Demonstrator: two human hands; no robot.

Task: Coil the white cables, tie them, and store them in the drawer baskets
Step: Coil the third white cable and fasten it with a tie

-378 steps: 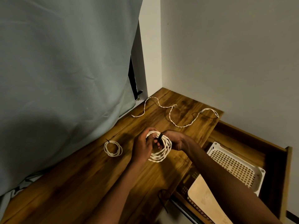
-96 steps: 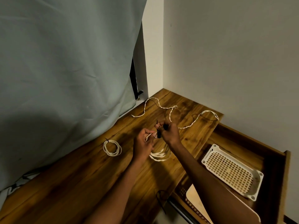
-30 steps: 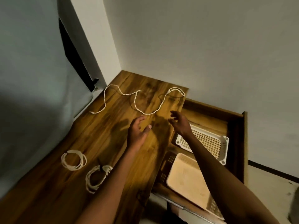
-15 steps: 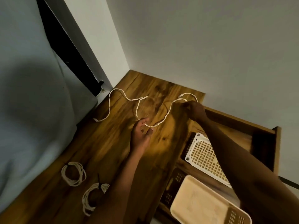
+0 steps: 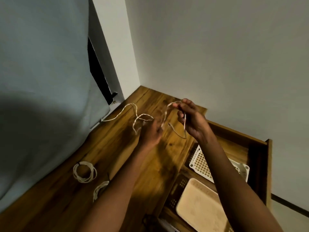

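Observation:
A long loose white cable [image 5: 124, 112] trails across the far end of the wooden desk [image 5: 117, 148]. My right hand [image 5: 192, 119] pinches one end of it, lifted off the desk, with a short tail hanging down. My left hand [image 5: 151, 133] is blurred and grips the cable's middle just above the desk. Two coiled white cables lie near the front left: one tied coil [image 5: 85, 171] and a second coil [image 5: 100, 190] partly hidden by my left forearm. An open drawer at right holds a white basket [image 5: 200, 163] and a beige basket [image 5: 200, 208].
A grey curtain [image 5: 41, 81] hangs along the desk's left side, and white walls meet at the far corner. The drawer's wooden wall [image 5: 267, 164] stands out to the right. A black tie [image 5: 147, 220] lies at the desk's front edge.
My right hand has lifted the cable's far end off the desk and drawn it toward me. My left hand has closed on the cable's middle. The view tilted upward.

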